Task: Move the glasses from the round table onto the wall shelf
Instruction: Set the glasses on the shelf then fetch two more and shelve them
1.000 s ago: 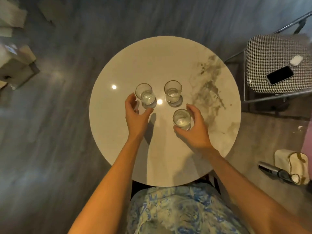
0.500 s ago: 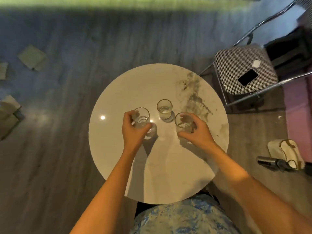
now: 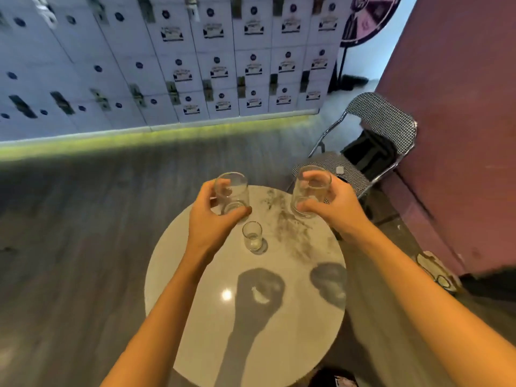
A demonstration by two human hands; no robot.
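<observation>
My left hand (image 3: 210,219) grips a clear glass (image 3: 232,192) held up above the round marble table (image 3: 195,289). My right hand (image 3: 335,209) grips a second clear glass (image 3: 310,188), also lifted off the table, over its far right edge. A third glass (image 3: 252,236) stands upright on the table between and below my hands. No wall shelf is in view.
A chair (image 3: 385,124) with a checked seat and metal frame stands past the table on the right, against a dark red wall (image 3: 460,107). A wall of white lockers (image 3: 195,60) runs across the far side. Grey wood floor (image 3: 69,233) lies to the left.
Both hands closed on a glass each and lifted them off the table. The view tilted up from the tabletop toward the lockers and chair. The third glass stayed in place.
</observation>
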